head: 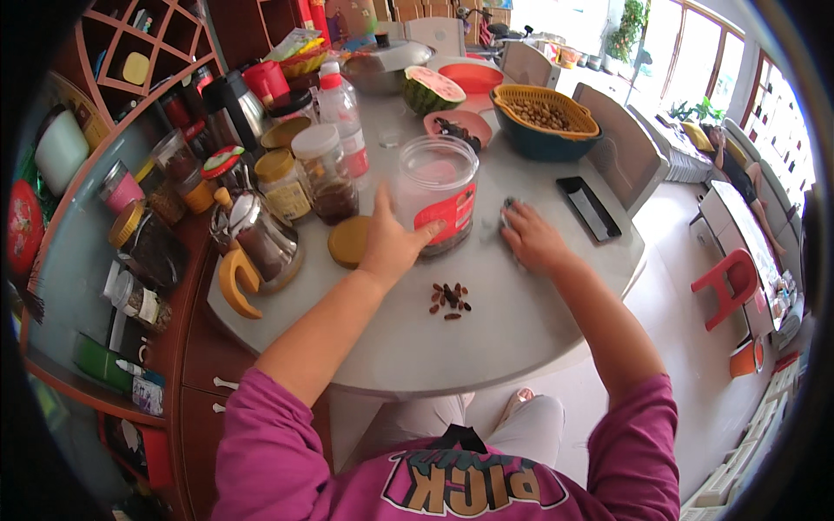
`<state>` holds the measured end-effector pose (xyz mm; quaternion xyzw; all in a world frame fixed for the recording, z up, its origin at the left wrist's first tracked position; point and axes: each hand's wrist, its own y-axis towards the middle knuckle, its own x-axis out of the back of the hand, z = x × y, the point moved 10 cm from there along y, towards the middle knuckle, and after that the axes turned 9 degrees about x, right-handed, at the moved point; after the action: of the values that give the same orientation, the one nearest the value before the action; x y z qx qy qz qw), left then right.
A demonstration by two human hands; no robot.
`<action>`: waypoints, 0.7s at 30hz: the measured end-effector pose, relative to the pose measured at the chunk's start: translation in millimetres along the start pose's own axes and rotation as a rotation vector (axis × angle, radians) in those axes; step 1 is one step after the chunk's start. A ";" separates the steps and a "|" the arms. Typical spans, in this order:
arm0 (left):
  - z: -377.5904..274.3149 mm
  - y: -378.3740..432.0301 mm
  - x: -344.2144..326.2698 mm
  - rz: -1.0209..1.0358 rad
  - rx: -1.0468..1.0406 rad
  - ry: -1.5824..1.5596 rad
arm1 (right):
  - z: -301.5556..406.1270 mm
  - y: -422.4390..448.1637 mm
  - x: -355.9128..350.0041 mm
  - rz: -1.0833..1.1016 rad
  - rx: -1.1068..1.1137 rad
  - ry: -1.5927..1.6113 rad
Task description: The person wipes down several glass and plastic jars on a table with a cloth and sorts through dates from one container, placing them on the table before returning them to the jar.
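Note:
My left hand [384, 241] wraps the left side of a clear plastic jar [449, 195] with a red label, its thumb across the front. The jar's mouth is uncovered, and dark contents show at its bottom. Flat and low over the table, my right hand [534, 238] has a small dark, blurred thing at its fingertips; whether it grips that thing I cannot tell. Small brown dried pieces [449, 299] lie grouped on the table in front of me. A round gold lid [349, 241] lies beside my left wrist.
A steel kettle [260, 241], jars and bottles crowd the left. Behind stand a cut watermelon [433, 91], a pink plate [459, 127] with dark pieces, and a yellow basket of nuts [544, 114] in a dark bowl. A black phone [588, 208] lies right. A person reclines on the far sofa.

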<state>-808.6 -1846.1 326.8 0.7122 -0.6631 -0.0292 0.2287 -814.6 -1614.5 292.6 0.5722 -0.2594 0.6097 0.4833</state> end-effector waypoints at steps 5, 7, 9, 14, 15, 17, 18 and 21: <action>9.9 26.0 -5.8 0.015 0.072 -0.019 | 6.2 -39.5 14.9 -0.087 0.083 0.104; 8.3 42.1 4.9 0.008 0.034 -0.015 | 8.4 -39.2 19.1 -0.140 0.089 0.087; 17.5 49.6 0.7 0.156 0.258 -0.176 | 7.4 -40.2 18.6 -0.147 0.086 0.080; 0.6 35.4 31.5 -0.230 -0.050 0.198 | 12.8 -38.0 21.3 -0.142 0.092 0.118; -3.2 20.2 40.3 -0.392 -0.105 0.375 | 11.5 -36.9 18.9 -0.129 0.085 0.120; 5.1 -0.4 27.5 -0.158 0.035 0.260 | 2.0 -39.6 16.9 -0.114 0.054 0.114; 10.5 -14.4 27.8 -0.052 0.109 0.214 | 2.4 -40.0 13.5 -0.094 0.058 0.100; 9.0 -43.0 45.9 0.034 0.046 0.518 | 14.5 -44.7 12.6 -0.044 0.105 0.089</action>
<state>-766.2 -1891.9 315.1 0.6898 -0.5946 0.1729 0.3751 -767.0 -1605.6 297.0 0.5748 -0.1927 0.6364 0.4770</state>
